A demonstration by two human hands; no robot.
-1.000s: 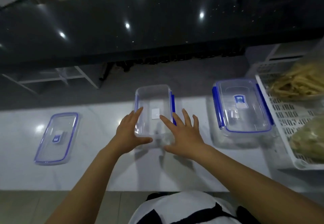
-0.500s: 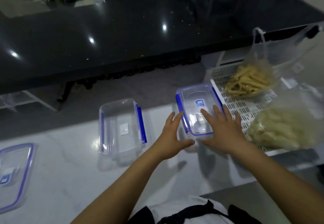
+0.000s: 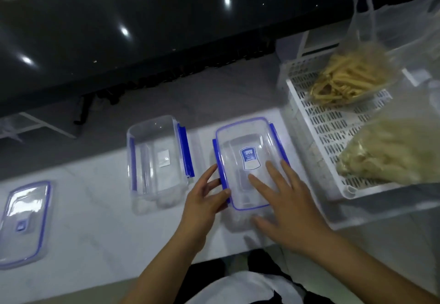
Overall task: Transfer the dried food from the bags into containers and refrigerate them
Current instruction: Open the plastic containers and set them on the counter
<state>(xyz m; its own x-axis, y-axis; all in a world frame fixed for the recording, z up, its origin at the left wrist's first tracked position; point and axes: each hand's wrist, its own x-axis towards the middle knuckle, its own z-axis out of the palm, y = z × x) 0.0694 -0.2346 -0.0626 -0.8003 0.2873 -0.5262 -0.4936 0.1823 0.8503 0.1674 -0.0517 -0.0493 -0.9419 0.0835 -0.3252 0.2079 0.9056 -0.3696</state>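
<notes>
A lidded clear container with blue clips [image 3: 247, 141] stands on the white counter. My left hand [image 3: 206, 200] grips its left blue clip with thumb and fingers. My right hand [image 3: 285, 199] lies flat on the lid, fingers spread. To the left stands an open, empty clear container [image 3: 158, 155]. Its separate lid [image 3: 22, 220] lies flat at the far left. In a white slotted basket [image 3: 328, 132] on the right lie two clear bags: one of yellow dried strips [image 3: 350, 80] at the back, one of pale dried pieces [image 3: 392, 151] in front.
The white counter [image 3: 100, 227] ends in a near edge close to my body. Beyond its far edge the grey floor drops away, and a glossy black tabletop [image 3: 142, 18] spans the back. The basket overhangs the counter's right end.
My hands left the open container and moved right to the lidded one. The left hand now pinches its left clip and the right hand rests on its lid. The view swung right.
</notes>
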